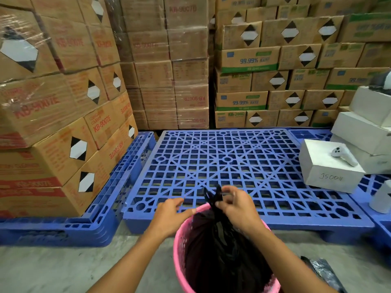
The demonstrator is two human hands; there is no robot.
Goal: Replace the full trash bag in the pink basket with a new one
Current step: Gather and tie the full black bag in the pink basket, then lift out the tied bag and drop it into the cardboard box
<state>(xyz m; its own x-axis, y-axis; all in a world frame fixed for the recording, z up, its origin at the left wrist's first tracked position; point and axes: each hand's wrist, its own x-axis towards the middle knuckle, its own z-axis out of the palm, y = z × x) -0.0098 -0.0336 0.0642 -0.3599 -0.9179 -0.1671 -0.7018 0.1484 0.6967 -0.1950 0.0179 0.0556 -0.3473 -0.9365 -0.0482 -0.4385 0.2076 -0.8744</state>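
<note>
A pink basket (179, 253) stands on the concrete floor at the bottom centre. Inside it sits a full black trash bag (220, 252), its top gathered into a knot that sticks up above the rim. My right hand (238, 205) pinches the knotted top of the bag. My left hand (172, 211) hovers beside the basket's far-left rim, fingers apart and pointing toward the bag, holding nothing. More black plastic (323, 271), dark and folded, lies on the floor right of the basket.
A blue plastic pallet (228, 166) lies just beyond the basket. Stacked cardboard boxes (53, 115) fill the left and back. White boxes (330, 168) on the right carry a white controller (343, 155). A white roll (382, 197) stands at the far right.
</note>
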